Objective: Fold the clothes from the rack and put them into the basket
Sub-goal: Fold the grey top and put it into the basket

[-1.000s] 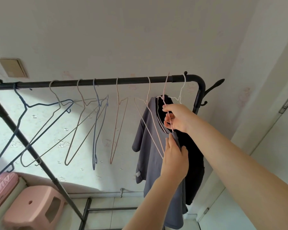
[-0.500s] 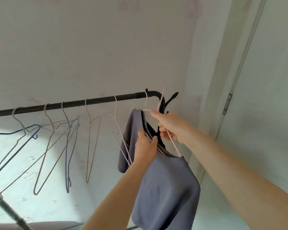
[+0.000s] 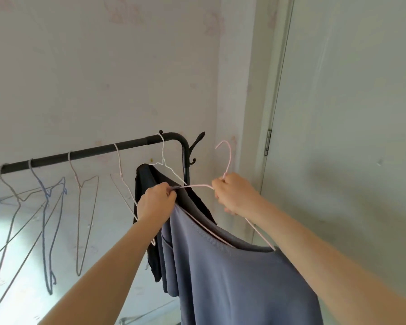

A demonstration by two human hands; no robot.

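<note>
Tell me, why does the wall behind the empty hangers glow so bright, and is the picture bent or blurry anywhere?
Head view: a washed-out patch of light falls on the wall low at left, behind the empty hangers; the door side is evenly dim, with a soft shadow. The wide lens bows the rack bar and door frame. The hands, grey shirt and pink hanger look fairly sharp.

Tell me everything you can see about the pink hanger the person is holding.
The pink hanger is thin wire, seemingly coated pale pink. Its hook points up, free of the black rack. The right hand grips it below the hook; the left hand pinches the grey-blue shirt at one shoulder end. Both arms run inside the shirt's neckline, so it remains partly threaded, tilted down to the right.
</note>
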